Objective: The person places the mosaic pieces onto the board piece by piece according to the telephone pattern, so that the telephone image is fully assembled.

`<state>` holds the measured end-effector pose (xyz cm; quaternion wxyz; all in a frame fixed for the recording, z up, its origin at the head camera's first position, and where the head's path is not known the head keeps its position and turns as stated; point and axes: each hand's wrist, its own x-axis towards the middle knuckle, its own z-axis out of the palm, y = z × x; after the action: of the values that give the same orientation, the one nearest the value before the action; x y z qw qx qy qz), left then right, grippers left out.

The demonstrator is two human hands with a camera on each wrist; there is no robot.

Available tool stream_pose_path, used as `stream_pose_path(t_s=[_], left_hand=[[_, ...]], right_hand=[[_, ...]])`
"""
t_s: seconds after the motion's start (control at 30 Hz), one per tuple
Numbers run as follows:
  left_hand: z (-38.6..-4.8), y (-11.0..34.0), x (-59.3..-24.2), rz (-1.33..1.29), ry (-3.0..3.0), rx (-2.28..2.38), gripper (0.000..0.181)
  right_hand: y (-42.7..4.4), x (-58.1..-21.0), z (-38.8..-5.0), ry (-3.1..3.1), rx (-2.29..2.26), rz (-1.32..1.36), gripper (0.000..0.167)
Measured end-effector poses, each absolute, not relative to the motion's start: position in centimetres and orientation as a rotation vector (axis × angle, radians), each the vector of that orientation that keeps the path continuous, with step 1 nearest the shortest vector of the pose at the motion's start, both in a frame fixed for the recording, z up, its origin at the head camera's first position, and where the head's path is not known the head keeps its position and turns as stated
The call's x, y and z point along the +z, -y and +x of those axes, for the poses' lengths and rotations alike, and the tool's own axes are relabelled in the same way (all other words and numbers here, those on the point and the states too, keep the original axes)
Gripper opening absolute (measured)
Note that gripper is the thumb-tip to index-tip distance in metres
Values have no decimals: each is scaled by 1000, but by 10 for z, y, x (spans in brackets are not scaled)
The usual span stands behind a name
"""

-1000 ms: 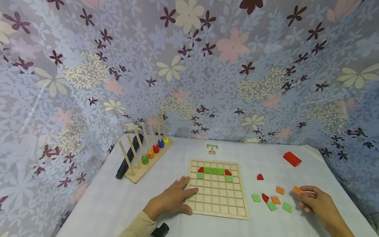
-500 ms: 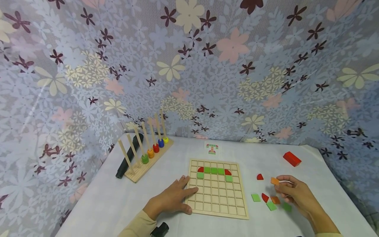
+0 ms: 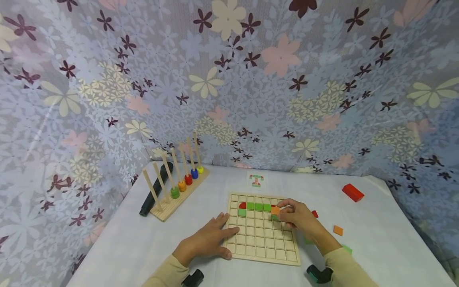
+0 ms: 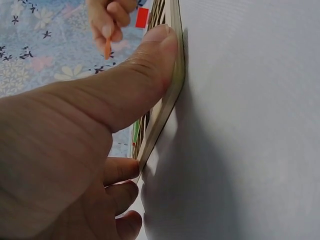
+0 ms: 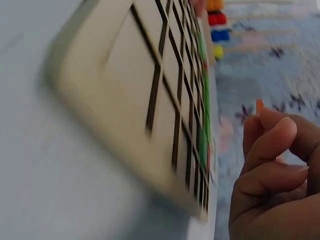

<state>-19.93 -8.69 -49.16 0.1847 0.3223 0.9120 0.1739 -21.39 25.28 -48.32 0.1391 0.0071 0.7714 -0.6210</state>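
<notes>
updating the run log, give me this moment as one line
right hand: pinches orange tile above grid board; left hand: touches board's left edge; picture card: beyond board

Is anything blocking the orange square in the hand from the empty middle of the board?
Nothing visible is. The right hand holds the orange square above the board; the left hand is at the board's left edge, off to the side.

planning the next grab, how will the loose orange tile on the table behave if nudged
The loose orange tile is probably light, being small. It is likely stiff: the similar held tile looks thin yet straight-edged. Lying flat, it should slide rather than roll or tip.
</notes>
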Motion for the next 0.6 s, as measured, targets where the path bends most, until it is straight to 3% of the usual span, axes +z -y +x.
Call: stream_pose_path(t_s=[0.23,0.6], left_hand=[[-200,87,-491,910,-2569,481,84],[-199,87,-491,906,-2568,475,84]], right_hand=[[-216,-490,-233,-2361,-1615,-117,33],[-193,-496,-232,-2766,-1166,-162,21]])
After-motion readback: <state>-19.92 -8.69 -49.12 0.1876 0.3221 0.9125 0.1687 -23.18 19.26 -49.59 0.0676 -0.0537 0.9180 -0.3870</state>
